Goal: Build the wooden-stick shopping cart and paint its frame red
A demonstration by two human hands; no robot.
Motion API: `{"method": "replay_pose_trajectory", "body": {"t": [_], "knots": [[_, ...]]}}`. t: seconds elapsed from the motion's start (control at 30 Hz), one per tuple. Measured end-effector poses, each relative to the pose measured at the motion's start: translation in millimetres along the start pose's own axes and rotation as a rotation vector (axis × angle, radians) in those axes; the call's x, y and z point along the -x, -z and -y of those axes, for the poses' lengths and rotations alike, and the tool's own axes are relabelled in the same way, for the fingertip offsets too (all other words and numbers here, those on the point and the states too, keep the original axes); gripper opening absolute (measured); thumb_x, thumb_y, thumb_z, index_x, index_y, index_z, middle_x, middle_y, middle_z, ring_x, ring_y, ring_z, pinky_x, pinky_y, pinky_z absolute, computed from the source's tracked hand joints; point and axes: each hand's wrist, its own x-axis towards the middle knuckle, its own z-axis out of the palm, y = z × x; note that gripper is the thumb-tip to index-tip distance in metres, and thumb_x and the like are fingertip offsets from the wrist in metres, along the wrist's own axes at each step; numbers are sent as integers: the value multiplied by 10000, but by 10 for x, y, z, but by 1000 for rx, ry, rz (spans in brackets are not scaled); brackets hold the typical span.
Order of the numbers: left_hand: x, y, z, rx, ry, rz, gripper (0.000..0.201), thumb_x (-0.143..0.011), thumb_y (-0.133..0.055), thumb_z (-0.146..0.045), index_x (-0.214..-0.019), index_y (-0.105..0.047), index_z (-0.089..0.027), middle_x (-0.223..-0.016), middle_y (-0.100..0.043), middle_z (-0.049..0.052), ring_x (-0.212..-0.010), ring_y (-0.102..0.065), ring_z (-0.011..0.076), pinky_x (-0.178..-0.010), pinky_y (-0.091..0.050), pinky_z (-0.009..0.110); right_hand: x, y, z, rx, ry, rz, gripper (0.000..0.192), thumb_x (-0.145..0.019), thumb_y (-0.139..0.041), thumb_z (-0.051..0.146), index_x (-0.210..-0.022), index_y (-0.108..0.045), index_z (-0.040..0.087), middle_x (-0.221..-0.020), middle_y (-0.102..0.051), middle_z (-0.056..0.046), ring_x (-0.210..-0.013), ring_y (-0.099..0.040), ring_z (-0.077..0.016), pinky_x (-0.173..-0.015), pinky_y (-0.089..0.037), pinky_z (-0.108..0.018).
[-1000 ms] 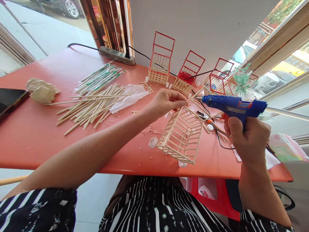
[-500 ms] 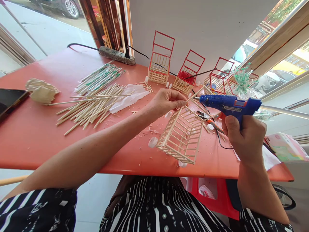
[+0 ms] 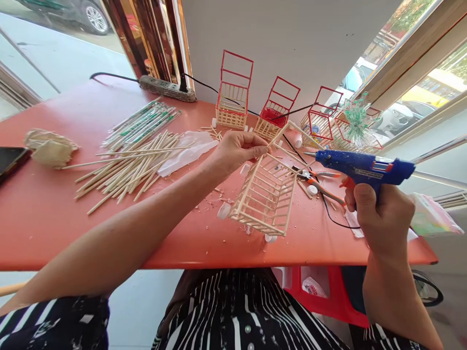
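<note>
A small cart made of thin wooden sticks (image 3: 263, 194), with white caps as wheels, tilts above the table in front of me. My left hand (image 3: 245, 148) pinches one of the sticks at the cart's upper end, where a stick frame reaches up and back. My right hand (image 3: 379, 209) is wrapped round the handle of a blue glue gun (image 3: 359, 164), its fingers near the orange trigger. The gun's nozzle points left toward the stick frame, with a gap between them. Fingers of the left hand cover part of the pinched joint.
Loose sticks (image 3: 127, 170) and a wrapped bundle (image 3: 142, 124) lie to the left, near a crumpled cloth (image 3: 50, 147). Several red-framed carts (image 3: 233, 104) stand along the wall. Orange-handled pliers (image 3: 323, 187) lie below the gun. A power strip (image 3: 166, 88) sits at the back.
The glue gun has drawn away to the right from the stick frame, its nozzle now apart from it. The left hand still pinches the cart. The whole view has shifted slightly.
</note>
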Motion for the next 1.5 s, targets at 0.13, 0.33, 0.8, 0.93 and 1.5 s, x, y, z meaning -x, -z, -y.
{"method": "replay_pose_trajectory", "body": {"t": [0.13, 0.33, 0.8, 0.93, 1.5], "knots": [[8, 3, 19, 7, -2, -4, 398, -687, -918, -514, -792, -786, -154, -805, -760, 55, -771, -683, 160, -729, -572, 282, 77, 16, -47, -19, -76, 64, 528, -973, -534, 679, -706, -586, 226, -553, -583, 3, -511, -535, -169, -592, -365, -315], [31, 14, 29, -3, -8, -24, 332, -701, -921, -458, -789, -797, -164, -821, -773, 52, -770, -684, 156, -738, -585, 281, 136, 52, -58, 53, -98, 91, 582, -972, -481, 700, -658, -584, 222, -569, -603, -21, -512, -532, -173, -603, -358, -322], [-32, 32, 144, 53, 53, -33, 192, -736, -893, -322, -796, -802, -164, -786, -762, 38, -722, -678, 131, -703, -563, 253, 136, -8, -73, 180, 166, 15, 473, -1023, -495, 534, -687, -587, 216, -520, -566, -2, -471, -546, -181, -550, -353, -302], [-37, 52, 153, 66, 54, -19, 184, -740, -893, -317, -804, -805, -169, -793, -768, 39, -729, -681, 135, -717, -569, 263, 141, -9, -88, 174, 160, 14, 457, -1014, -505, 541, -761, -648, 188, -530, -581, -4, -485, -574, -192, -552, -364, -301], [-39, 42, 165, 69, 51, -30, 131, -747, -878, -294, -789, -812, -189, -801, -775, 41, -727, -686, 139, -708, -555, 275, 147, -16, -86, 114, 44, 59, 496, -987, -507, 595, -656, -561, 229, -524, -576, -16, -486, -551, -194, -572, -365, -323]]}}
